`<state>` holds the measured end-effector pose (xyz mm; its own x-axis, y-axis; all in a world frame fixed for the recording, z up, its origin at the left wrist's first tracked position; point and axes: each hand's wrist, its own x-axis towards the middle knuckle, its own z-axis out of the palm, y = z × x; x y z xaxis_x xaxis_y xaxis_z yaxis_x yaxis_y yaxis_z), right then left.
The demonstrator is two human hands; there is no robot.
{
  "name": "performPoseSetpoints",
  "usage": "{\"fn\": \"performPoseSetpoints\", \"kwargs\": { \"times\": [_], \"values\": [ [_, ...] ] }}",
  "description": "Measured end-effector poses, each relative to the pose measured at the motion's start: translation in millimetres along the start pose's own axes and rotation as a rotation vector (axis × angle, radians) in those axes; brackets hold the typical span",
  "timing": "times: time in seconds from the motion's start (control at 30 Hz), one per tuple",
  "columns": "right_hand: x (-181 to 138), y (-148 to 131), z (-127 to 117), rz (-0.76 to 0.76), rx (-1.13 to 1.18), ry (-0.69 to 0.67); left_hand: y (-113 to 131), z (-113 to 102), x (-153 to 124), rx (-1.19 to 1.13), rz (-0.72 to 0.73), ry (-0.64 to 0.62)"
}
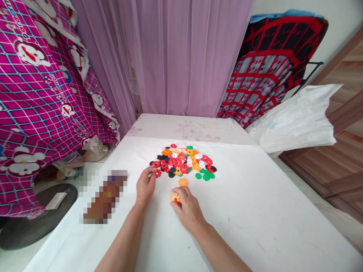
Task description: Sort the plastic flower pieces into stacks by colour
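A pile of plastic interlocking discs (177, 160), notched round the rim like flowers, lies on the white-covered table in red, orange, black, white and green. At its near left edge is my left hand (145, 186), its fingers closed at a red interlocking disc (157, 173); the grip itself is partly hidden. Nearer to me, my right hand (188, 209) pinches an orange interlocking disc (175, 198) between thumb and fingers. Just beyond those fingers, a separate orange disc (183, 182) lies flat on the cloth.
A blurred, pixelated brown patch (106, 198) covers something on the table's left side. A white plastic bag (295, 119) stands off the right edge. Purple curtains (187, 56) hang behind the table, and a pink patterned cloth (48, 94) hangs at left.
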<state>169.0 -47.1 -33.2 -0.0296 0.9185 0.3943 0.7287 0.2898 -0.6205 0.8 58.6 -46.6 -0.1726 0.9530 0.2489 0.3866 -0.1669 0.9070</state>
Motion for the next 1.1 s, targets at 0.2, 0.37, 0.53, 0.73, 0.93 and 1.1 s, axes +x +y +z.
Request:
{"fn": "performPoseSetpoints", "kwargs": {
  "times": [0.2, 0.37, 0.53, 0.73, 0.93, 1.1],
  "values": [
    [23, 29, -9, 0.278, 0.422, 0.19, 0, 1, 0, -0.001, -0.019, 0.005],
    [44, 54, 0, 0.44, 0.612, 0.259, -1, 2, -1, -0.005, -0.022, -0.004],
    [50, 56, 6, 0.448, 0.62, 0.302, -1, 2, 0, -0.018, -0.031, -0.011],
    [49, 52, 6, 0.388, 0.516, 0.28, 1, 2, -1, -0.021, -0.032, -0.002],
    [45, 54, 1, 0.318, 0.318, 0.281, -1, 2, 0, -0.018, -0.02, -0.004],
    [38, 46, -11, 0.132, 0.005, 0.18, -1, 2, 0, -0.03, -0.037, -0.002]
  ]
}}
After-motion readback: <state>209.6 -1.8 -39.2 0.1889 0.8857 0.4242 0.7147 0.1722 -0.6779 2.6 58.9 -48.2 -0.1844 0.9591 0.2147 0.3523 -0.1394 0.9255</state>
